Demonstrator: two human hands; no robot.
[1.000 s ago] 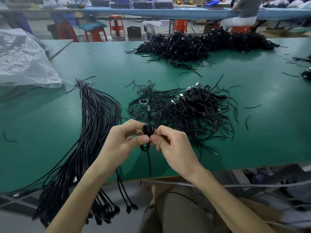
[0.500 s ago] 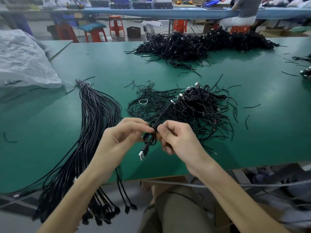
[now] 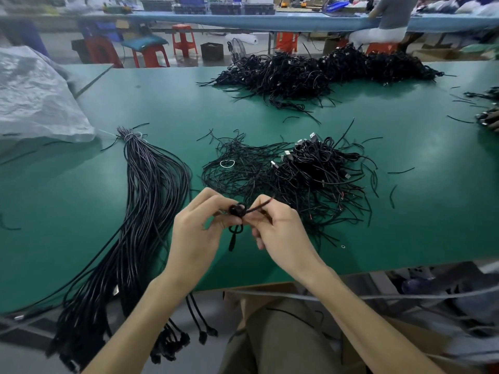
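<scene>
- Thin black cable (image 3: pixel 237 210), wound into a small coil: in the head view we see it tighter than half a second ago. Its tail now juts up and right instead of trailing to the pile of tangled black cables (image 3: pixel 310 174). We judge the wrap nearly closed.
- It is held above the green table (image 3: pixel 405 225), near the front edge. The left hand (image 3: pixel 197 238) pinches the coil between thumb and forefinger, and the right hand (image 3: pixel 283 233) pinches the tail just beside it.
</scene>
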